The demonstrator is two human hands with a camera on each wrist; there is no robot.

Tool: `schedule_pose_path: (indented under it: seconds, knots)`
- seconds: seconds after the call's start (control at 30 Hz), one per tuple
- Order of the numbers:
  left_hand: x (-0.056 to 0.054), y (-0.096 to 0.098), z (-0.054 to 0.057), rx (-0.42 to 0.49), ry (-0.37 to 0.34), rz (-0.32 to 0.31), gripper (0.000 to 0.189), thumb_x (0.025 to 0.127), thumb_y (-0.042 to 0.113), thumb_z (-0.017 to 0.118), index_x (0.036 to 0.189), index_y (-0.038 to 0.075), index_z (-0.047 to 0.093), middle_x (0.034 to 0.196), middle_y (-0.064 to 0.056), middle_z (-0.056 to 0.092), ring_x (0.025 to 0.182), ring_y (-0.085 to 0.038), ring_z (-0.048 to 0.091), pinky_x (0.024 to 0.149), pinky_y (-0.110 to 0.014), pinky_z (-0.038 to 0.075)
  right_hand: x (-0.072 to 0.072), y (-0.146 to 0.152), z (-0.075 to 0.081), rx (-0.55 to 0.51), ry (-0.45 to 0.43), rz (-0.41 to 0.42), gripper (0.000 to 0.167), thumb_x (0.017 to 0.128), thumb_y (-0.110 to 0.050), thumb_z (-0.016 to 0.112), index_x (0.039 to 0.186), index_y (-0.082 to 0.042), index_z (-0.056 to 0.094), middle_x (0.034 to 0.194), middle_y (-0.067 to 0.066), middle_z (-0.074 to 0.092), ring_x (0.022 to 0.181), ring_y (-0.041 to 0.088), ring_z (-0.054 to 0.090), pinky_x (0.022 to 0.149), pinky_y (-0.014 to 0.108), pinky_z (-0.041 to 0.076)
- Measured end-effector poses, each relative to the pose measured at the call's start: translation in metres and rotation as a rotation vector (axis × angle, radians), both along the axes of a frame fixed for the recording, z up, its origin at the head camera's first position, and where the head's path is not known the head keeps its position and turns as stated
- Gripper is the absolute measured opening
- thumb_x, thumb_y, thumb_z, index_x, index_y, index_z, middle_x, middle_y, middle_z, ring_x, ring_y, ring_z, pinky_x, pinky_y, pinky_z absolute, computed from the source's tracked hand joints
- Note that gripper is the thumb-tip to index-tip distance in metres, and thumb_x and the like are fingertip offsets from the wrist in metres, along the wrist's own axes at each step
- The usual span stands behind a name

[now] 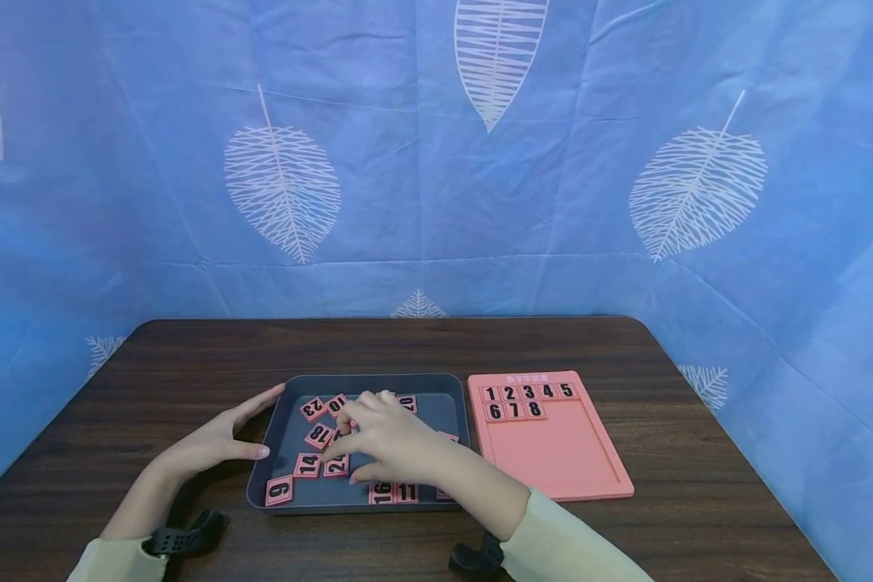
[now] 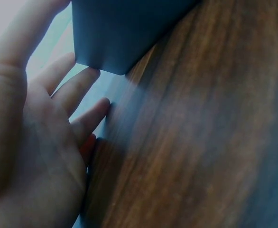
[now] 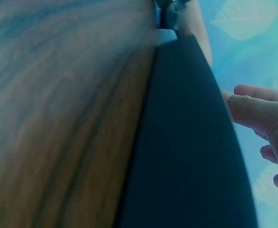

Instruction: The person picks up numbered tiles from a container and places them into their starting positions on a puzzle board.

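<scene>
A dark grey tray (image 1: 440, 404) holds several pink-edged number tiles, among them tile 14 (image 1: 307, 466), tile 9 (image 1: 280, 491) and tile 23 (image 1: 313, 408). My left hand (image 1: 221, 440) rests against the tray's left side, thumb and fingers spread along the rim. In the left wrist view its straight fingers reach the tray's corner (image 2: 125, 33). Over the middle of the tray, my right hand (image 1: 385, 436) reaches in with fingers extended among the tiles, near tile 24 (image 1: 336, 466). It covers some tiles. In the right wrist view, the tray wall (image 3: 181, 142) hides part of that hand.
Right of the tray lies a pink board (image 1: 553, 453) with tiles 1 to 5 along its top row and 6, 7, 8 below. Both stand on a dark wooden table (image 1: 669, 453). A blue leaf-patterned cloth (image 1: 407, 202) hangs behind.
</scene>
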State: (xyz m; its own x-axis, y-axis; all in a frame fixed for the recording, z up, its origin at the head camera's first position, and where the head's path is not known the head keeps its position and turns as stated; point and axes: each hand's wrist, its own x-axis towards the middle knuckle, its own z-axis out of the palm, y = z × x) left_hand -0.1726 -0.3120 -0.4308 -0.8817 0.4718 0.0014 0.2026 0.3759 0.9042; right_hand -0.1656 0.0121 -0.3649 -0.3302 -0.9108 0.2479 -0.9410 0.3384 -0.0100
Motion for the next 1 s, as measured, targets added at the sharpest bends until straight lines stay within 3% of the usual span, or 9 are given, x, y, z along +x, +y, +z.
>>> schedule_pose_path:
  seconds: [0.23,0.53,0.77,1.0]
  knots:
    - [0.0,0.0,0.001,-0.011,0.007,-0.011,0.085,0.087,0.015,0.068,0.155,0.014,0.017,0.155,-0.024,0.015,0.138,-0.05,0.01,0.092,-0.079,0.011,0.002,-0.03,-0.009,0.084,0.072,0.058,0.043,0.079,-0.048,0.074,0.121,-0.04,0.066,0.112,-0.009,0.05,0.1,0.007,0.04,0.08,0.021,0.03]
    - [-0.001,-0.001,0.003,-0.017,-0.005,-0.033,0.086,0.088,0.015,0.067,0.156,0.014,0.014,0.157,-0.022,0.009,0.138,-0.051,0.003,0.089,-0.081,0.007,0.003,-0.056,-0.011,0.176,0.123,0.062,0.047,0.08,-0.051,0.072,0.126,-0.043,0.062,0.103,-0.012,0.046,0.091,0.007,0.037,0.075,0.02,0.026]
    - [-0.001,-0.003,0.004,0.0,-0.028,-0.047,0.085,0.089,0.014,0.065,0.156,0.016,0.012,0.157,-0.021,0.006,0.138,-0.051,0.0,0.088,-0.081,0.005,0.004,-0.07,-0.013,0.239,0.214,0.066,0.049,0.081,-0.053,0.069,0.128,-0.047,0.059,0.102,-0.012,0.046,0.093,0.007,0.037,0.083,0.021,0.028]
    - [-0.002,-0.003,0.005,0.0,-0.036,-0.047,0.085,0.089,0.014,0.064,0.156,0.015,0.012,0.157,-0.021,0.005,0.138,-0.051,-0.001,0.088,-0.082,0.004,0.003,-0.079,-0.015,0.28,0.213,0.069,0.049,0.081,-0.054,0.067,0.129,-0.048,0.058,0.106,-0.013,0.048,0.097,0.007,0.039,0.086,0.019,0.03]
